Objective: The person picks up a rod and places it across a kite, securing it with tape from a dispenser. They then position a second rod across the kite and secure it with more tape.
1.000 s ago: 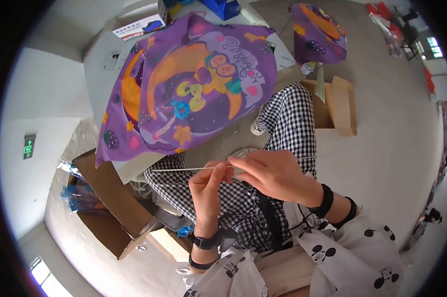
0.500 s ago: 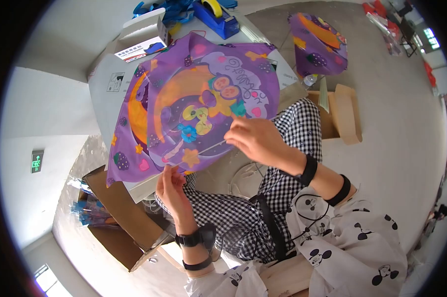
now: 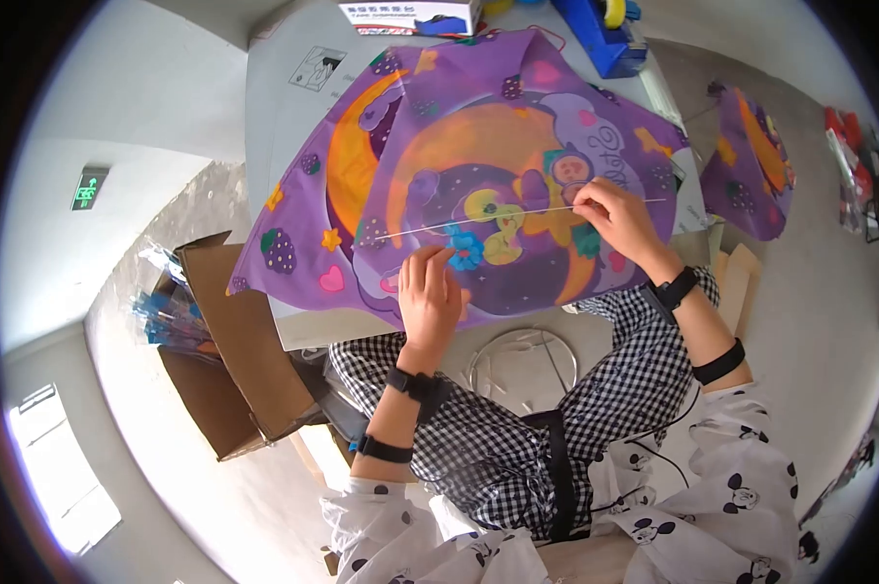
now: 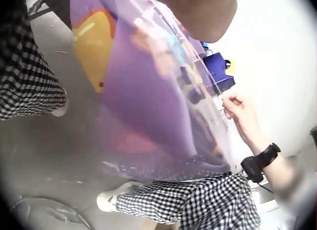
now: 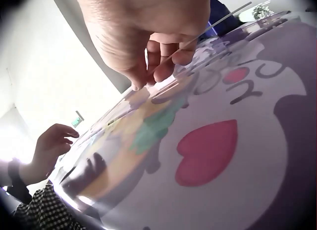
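Observation:
A purple sheet (image 3: 517, 282), kite-shaped and printed with a moon, stars and hearts, lies spread over the table in the head view. Between thumb and fingertips, my right hand (image 3: 616, 219) pinches a thin white rod (image 3: 488, 218) that runs crosswise close over the sheet. The rod's right end sticks out past that hand, as the right wrist view also shows. My left hand (image 3: 430, 302) is over the sheet's near part, below the rod's left stretch, fingers loosely bent and holding nothing. In the left wrist view the sheet's near edge hangs off the table.
A blue tape dispenser (image 3: 609, 44) and a white carton (image 3: 410, 18) stand at the table's back. An open cardboard box (image 3: 254, 360) is at the left. A second purple printed sheet (image 3: 751, 165) hangs at the right. A wire loop (image 3: 473, 375) lies on the floor.
Both hands have moved from over the lap, forward over the sheet, and spread apart. The right hand carries the rod with it; the left hand has let go of the rod.

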Action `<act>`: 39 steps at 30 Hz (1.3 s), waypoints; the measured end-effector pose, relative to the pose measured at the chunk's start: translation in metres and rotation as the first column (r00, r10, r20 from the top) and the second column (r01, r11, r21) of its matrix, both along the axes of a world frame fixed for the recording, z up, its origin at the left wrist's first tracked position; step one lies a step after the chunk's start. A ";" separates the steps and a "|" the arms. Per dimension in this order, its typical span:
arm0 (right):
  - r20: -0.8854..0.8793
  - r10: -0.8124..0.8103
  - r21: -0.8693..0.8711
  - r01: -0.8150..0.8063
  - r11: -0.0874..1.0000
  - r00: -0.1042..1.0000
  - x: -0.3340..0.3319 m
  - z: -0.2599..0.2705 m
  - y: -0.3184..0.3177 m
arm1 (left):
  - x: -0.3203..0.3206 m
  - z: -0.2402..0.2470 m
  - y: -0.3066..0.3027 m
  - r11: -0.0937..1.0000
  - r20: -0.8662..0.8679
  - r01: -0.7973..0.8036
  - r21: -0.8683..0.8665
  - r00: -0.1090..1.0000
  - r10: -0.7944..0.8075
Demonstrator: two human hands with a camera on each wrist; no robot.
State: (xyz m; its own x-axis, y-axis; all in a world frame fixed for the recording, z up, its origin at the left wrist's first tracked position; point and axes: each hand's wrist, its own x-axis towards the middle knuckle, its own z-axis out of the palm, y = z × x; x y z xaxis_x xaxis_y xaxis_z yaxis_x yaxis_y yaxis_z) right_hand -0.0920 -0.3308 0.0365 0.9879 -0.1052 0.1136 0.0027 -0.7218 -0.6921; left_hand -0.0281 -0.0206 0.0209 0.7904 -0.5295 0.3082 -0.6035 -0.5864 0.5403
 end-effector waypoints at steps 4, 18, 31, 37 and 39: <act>0.044 0.032 0.032 -0.034 0.999 0.998 0.012 -0.013 0.008 | 0.012 -0.017 0.003 0.998 0.060 0.061 -0.017 0.996 -0.060; 0.162 0.012 -0.013 -0.010 1.000 0.987 0.032 -0.024 0.021 | 0.015 -0.025 -0.003 0.985 0.029 0.018 0.170 0.999 -0.023; 0.117 0.059 0.032 -0.063 0.998 0.991 0.028 -0.034 0.019 | 0.013 -0.022 -0.005 0.987 0.035 0.011 0.163 0.999 -0.017; 0.138 0.058 0.003 -0.059 0.998 0.989 0.027 -0.035 0.016 | 0.013 -0.021 -0.004 0.982 0.039 0.018 0.187 0.999 -0.026; 0.122 0.055 -0.037 -0.050 0.998 0.991 0.028 -0.030 0.016 | 0.013 -0.023 -0.004 0.980 0.045 0.025 0.197 0.998 -0.035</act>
State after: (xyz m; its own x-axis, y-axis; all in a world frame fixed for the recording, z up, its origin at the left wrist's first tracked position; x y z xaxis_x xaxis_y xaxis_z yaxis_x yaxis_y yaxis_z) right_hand -0.0644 -0.3153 0.0062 0.9703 -0.0475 0.2371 0.1248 -0.7416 -0.6591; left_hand -0.0149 -0.0247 -0.0017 0.7600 -0.6066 0.2333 -0.6449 -0.6592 0.3867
